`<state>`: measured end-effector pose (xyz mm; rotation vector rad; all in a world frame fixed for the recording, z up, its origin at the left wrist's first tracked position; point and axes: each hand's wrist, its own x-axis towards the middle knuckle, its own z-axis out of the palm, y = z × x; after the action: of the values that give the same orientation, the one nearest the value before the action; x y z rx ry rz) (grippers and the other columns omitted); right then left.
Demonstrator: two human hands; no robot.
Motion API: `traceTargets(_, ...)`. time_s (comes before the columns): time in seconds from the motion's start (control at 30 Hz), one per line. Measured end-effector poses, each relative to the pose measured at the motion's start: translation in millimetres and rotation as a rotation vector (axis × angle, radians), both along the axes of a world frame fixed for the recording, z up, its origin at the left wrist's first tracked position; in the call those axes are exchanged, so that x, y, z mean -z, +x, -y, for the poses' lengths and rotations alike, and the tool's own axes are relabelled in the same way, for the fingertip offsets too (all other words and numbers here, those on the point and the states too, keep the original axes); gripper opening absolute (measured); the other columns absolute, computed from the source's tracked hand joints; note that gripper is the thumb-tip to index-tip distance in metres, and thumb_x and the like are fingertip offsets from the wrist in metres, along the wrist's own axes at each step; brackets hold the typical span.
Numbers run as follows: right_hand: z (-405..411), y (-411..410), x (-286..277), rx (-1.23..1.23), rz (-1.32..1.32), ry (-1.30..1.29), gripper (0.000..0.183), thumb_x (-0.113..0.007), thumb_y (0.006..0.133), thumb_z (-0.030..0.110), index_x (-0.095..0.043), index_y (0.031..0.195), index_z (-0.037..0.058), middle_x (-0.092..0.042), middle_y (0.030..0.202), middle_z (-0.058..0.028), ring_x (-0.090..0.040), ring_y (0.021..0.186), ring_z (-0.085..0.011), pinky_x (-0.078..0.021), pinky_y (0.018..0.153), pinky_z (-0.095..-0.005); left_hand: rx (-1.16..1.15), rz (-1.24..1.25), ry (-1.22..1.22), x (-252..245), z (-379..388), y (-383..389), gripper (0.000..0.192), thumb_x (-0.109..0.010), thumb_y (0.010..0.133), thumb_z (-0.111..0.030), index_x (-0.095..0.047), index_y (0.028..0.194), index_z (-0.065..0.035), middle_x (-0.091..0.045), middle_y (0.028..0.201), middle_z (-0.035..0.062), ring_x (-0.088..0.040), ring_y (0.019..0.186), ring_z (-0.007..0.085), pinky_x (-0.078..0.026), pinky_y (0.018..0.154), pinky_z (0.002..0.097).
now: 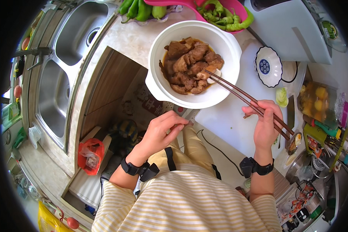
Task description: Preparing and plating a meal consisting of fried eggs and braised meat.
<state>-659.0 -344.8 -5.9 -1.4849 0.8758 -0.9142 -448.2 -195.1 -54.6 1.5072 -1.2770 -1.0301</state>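
My right hand (265, 123) holds a pair of brown wooden chopsticks (243, 98). Their tips touch a pale piece, perhaps garlic (216, 76), at the right edge of brown meat chunks (191, 63) with sauce. The meat lies in a round white pot (232, 72) with side handles, on the countertop. My left hand (163, 132) hovers below the pot with its thumb and fingertips close together; nothing can be made out clearly between them. Both wrists wear black straps with small devices.
A pink colander (177, 3) of green peppers stands behind the pot, with more green peppers (142, 10) beside it. To the right are a white cutting board (237, 130), a scalloped dish (275, 69), a knife (291, 111) and a container of yellow fruit (319, 100). A double steel sink (55, 95) is left.
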Motion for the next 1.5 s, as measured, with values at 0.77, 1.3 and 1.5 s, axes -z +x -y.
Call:
traceTargets(0.77,15.9,51.0,-36.6,-0.229,-0.481,0.202,0.010,-0.051,0.080,0.005,-0.057,0.081,-0.0029,-0.056,0.072,-0.0083,-0.058,0.061,-0.0129,-0.0427,0.056,-0.0213,-0.064,0.011,-0.005,6.6,-13.1,18.2,0.017,-0.056,0.070,0.004,-0.057,0.085,-0.0044,-0.050,0.068,0.0068,-0.050,0.058,0.0192,-0.040,0.051,0.0267)
traceTargets(1.3,23.2,-1.0,-17.3,-0.173,-0.226,0.197,0.021,-0.040,0.087,0.013,-0.052,0.085,-0.0043,-0.055,0.078,-0.0128,-0.059,0.062,-0.0195,-0.0477,0.058,-0.0287,-0.053,0.056,-0.095,-2.3,-1.5,22.1,0.017,-0.057,0.069,0.005,-0.057,0.083,-0.0036,-0.051,0.068,0.0072,-0.051,0.059,0.0206,-0.041,0.050,0.0274)
traceTargets(1.5,22.1,49.1,-3.8,-0.384,-0.294,0.143,0.020,-0.043,0.086,0.012,-0.056,0.084,-0.0025,-0.057,0.075,-0.0096,-0.060,0.064,-0.0178,-0.0475,0.056,-0.0245,-0.052,0.076,-0.154,-5.2,3.2,22.4,0.015,-0.054,0.070,0.009,-0.056,0.081,-0.0009,-0.053,0.070,0.0067,-0.048,0.055,0.0143,-0.037,0.047,0.0225)
